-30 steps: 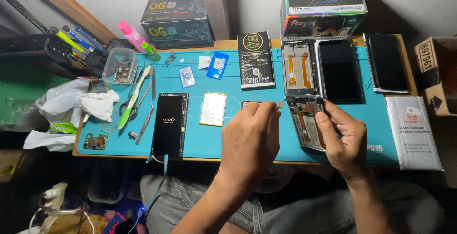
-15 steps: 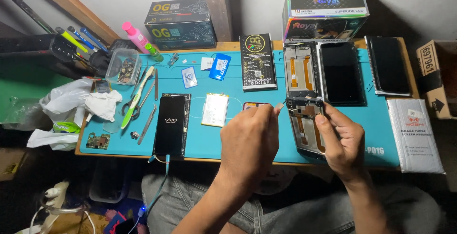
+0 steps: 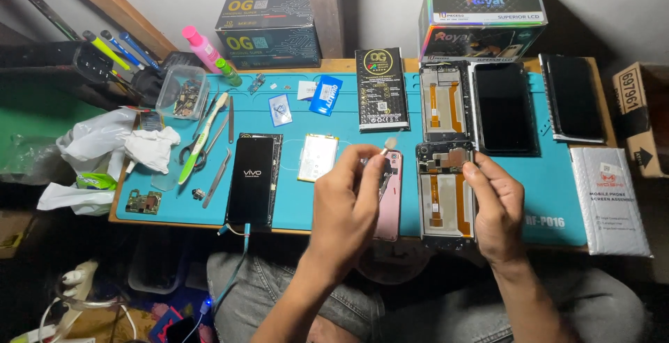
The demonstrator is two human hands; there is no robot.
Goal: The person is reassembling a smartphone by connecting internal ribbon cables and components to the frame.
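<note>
Opened phone frame [image 3: 444, 193] lies right of phone back cover [image 3: 390, 200], on mat [image 3: 550, 196].

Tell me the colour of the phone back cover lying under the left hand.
Pink. The phone back cover lies on the blue mat, partly hidden by the left hand; the head view shows it.

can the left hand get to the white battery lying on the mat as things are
Probably yes. The left hand hovers just right of the white battery, with only bare blue mat between them. Its fingers pinch a thin tool, which might hinder a grab.
</note>
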